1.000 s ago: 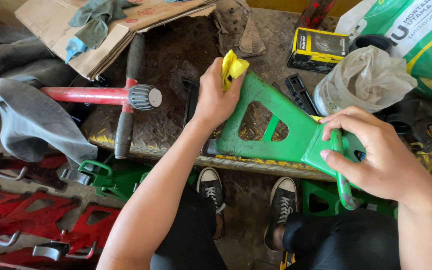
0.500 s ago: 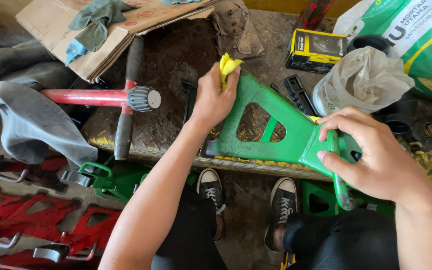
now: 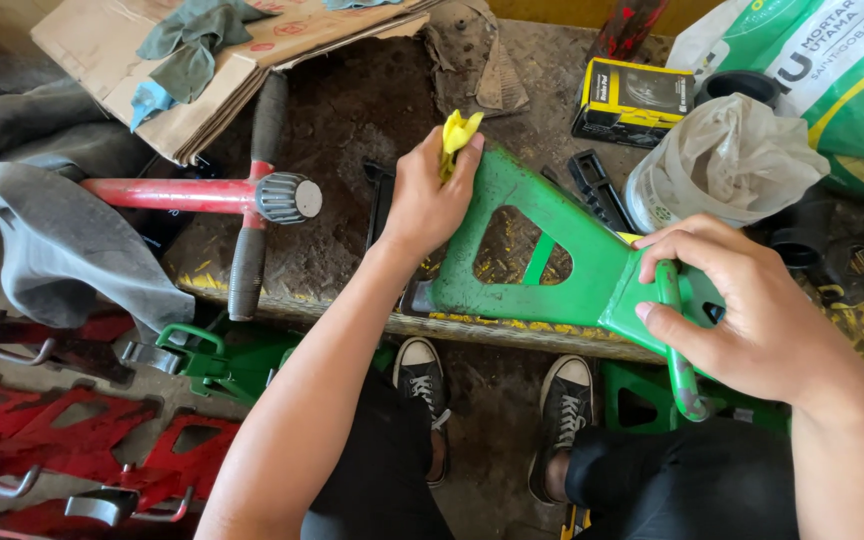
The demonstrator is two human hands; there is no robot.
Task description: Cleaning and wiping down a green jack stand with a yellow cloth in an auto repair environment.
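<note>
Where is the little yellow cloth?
In the head view, upper middle: the yellow cloth is pinched in the left hand against the green metal frame's top edge.

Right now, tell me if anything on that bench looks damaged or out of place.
The cardboard at the bench's far edge is torn and ragged, with a crumpled rag dumped on it. The bench top is grimy and worn. The green frame, held by the left hand with a yellow cloth and the right hand, looks intact.
</note>
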